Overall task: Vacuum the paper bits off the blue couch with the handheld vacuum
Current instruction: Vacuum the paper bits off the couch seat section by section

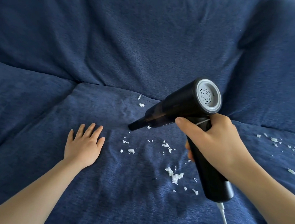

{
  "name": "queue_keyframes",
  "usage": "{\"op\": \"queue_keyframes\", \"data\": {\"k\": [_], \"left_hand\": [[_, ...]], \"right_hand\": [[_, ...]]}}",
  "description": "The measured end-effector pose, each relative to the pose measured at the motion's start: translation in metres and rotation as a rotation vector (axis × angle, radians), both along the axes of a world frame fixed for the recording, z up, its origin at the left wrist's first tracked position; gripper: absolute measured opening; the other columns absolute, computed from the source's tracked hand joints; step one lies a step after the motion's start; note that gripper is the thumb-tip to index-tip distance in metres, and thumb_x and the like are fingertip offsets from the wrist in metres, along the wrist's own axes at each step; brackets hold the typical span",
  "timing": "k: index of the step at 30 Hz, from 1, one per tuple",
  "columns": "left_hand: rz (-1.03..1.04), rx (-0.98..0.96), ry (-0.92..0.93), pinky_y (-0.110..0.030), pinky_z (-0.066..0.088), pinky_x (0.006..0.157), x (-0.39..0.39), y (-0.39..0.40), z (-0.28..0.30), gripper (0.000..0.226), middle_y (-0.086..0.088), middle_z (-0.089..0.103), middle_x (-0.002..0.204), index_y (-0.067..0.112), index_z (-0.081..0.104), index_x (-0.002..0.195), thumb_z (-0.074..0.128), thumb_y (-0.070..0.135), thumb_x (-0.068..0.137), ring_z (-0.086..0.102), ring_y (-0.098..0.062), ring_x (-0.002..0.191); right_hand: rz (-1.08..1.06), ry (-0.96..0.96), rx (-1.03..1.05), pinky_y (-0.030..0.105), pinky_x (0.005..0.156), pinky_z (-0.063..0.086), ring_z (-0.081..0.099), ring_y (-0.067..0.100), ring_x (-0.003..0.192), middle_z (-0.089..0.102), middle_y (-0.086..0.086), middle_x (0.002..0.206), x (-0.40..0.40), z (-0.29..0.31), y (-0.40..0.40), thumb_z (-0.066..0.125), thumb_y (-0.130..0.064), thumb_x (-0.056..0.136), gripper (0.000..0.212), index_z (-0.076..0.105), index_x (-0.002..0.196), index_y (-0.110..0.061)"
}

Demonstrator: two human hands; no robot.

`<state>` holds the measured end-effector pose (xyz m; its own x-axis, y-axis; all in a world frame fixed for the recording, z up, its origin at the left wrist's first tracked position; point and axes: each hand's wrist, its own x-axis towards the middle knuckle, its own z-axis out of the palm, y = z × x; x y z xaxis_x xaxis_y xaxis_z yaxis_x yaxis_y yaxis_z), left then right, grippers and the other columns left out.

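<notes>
A blue couch (113, 51) fills the room's view. The right hand (214, 138) is the grip wrapped around the black handheld vacuum (184, 105), nozzle angled down to the seat cushion. The left hand (84, 143) lies flat, fingers spread. White paper bits (174, 175) scatter beneath and beside the vacuum.

Left hand (83, 146) flat beside the nozzle (133, 126) (couch (28, 134) beyond lies open).

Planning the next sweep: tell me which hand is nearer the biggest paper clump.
Right. The right hand, gripping the vacuum handle, is just above-right of the clump; the left hand lies flat far to its left.
</notes>
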<state>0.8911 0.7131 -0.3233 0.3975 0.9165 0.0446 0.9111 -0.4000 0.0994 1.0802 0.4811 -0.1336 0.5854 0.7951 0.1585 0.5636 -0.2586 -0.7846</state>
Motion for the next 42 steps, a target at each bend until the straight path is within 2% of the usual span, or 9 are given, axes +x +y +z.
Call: {"op": "queue_keyframes", "data": {"k": [5, 11, 16, 22, 25, 29, 37, 39, 42], "left_hand": [[0.016, -0.025, -0.012, -0.049, 0.003, 0.12, 0.003, -0.006, 0.002, 0.057, 0.007, 0.003, 0.163, 0.033, 0.007, 0.154, 0.012, 0.052, 0.1, -0.002, -0.022, 0.15], [0.005, -0.036, -0.012, -0.047, 0.001, 0.12, -0.001, -0.017, 0.004, 0.078, 0.006, 0.002, 0.163, 0.032, 0.009, 0.154, 0.011, 0.074, 0.088, -0.004, -0.021, 0.149], [0.002, -0.034, -0.009, -0.047, 0.001, 0.12, -0.002, -0.022, 0.005, 0.078, 0.006, 0.002, 0.163, 0.032, 0.009, 0.154, 0.014, 0.073, 0.088, -0.003, -0.022, 0.149], [0.003, -0.033, -0.006, -0.047, 0.001, 0.12, -0.002, -0.025, 0.005, 0.074, 0.006, 0.001, 0.163, 0.032, 0.009, 0.154, 0.015, 0.07, 0.091, -0.003, -0.022, 0.149], [0.004, -0.031, -0.003, -0.047, 0.002, 0.12, -0.002, -0.024, 0.005, 0.073, 0.006, 0.001, 0.163, 0.032, 0.009, 0.154, 0.014, 0.069, 0.091, -0.003, -0.022, 0.149], [0.006, -0.036, -0.003, -0.047, 0.002, 0.12, -0.002, -0.025, 0.004, 0.072, 0.005, 0.001, 0.163, 0.031, 0.009, 0.154, 0.014, 0.068, 0.092, -0.004, -0.022, 0.149], [0.016, -0.047, -0.002, -0.048, 0.003, 0.12, 0.0, -0.029, 0.006, 0.069, 0.005, -0.001, 0.163, 0.031, 0.008, 0.154, 0.015, 0.065, 0.094, -0.004, -0.023, 0.149], [0.021, -0.05, 0.006, -0.048, 0.003, 0.12, -0.001, -0.03, 0.005, 0.069, 0.005, -0.001, 0.163, 0.031, 0.007, 0.154, 0.015, 0.064, 0.095, -0.004, -0.023, 0.149], [0.028, -0.056, 0.008, -0.048, 0.003, 0.12, 0.001, -0.031, 0.006, 0.068, 0.005, -0.001, 0.163, 0.031, 0.006, 0.154, 0.015, 0.064, 0.095, -0.004, -0.023, 0.149]], "right_hand": [[0.01, -0.005, -0.02, 0.029, 0.062, 0.052, 0.065, 0.016, 0.045, 0.07, 0.01, 0.054, -0.005, 0.003, -0.011, 0.068, -0.045, 0.083, 0.039, 0.059, 0.064, -0.012], [0.036, 0.024, -0.02, 0.023, 0.048, 0.049, 0.064, 0.018, 0.043, 0.066, 0.005, 0.051, -0.012, 0.008, -0.024, 0.07, -0.04, 0.085, 0.037, 0.058, 0.063, -0.013], [0.058, 0.034, -0.032, 0.02, 0.045, 0.048, 0.064, 0.018, 0.042, 0.066, 0.006, 0.051, -0.017, 0.012, -0.032, 0.07, -0.039, 0.086, 0.037, 0.057, 0.065, -0.011], [0.065, 0.006, -0.053, 0.023, 0.05, 0.048, 0.063, 0.014, 0.041, 0.067, 0.006, 0.051, -0.02, 0.014, -0.042, 0.069, -0.04, 0.084, 0.038, 0.056, 0.061, -0.014], [0.072, 0.018, -0.045, 0.022, 0.046, 0.048, 0.063, 0.015, 0.041, 0.067, 0.007, 0.052, -0.023, 0.016, -0.049, 0.068, -0.042, 0.079, 0.037, 0.054, 0.058, -0.015], [0.077, 0.013, -0.047, 0.029, 0.052, 0.053, 0.064, 0.016, 0.045, 0.068, 0.007, 0.054, -0.027, 0.016, -0.056, 0.068, -0.045, 0.075, 0.037, 0.056, 0.061, -0.013], [0.1, -0.011, -0.064, 0.015, 0.047, 0.045, 0.061, 0.011, 0.039, 0.063, 0.0, 0.044, -0.033, 0.019, -0.066, 0.066, -0.045, 0.076, 0.04, 0.055, 0.057, -0.012], [0.102, -0.01, -0.069, 0.015, 0.048, 0.045, 0.06, 0.01, 0.038, 0.063, 0.0, 0.044, -0.032, 0.02, -0.069, 0.067, -0.043, 0.078, 0.039, 0.056, 0.056, -0.013], [0.096, -0.011, -0.084, 0.023, 0.052, 0.048, 0.063, 0.014, 0.041, 0.066, 0.005, 0.048, -0.03, 0.021, -0.073, 0.066, -0.045, 0.075, 0.038, 0.057, 0.06, -0.012]]}}
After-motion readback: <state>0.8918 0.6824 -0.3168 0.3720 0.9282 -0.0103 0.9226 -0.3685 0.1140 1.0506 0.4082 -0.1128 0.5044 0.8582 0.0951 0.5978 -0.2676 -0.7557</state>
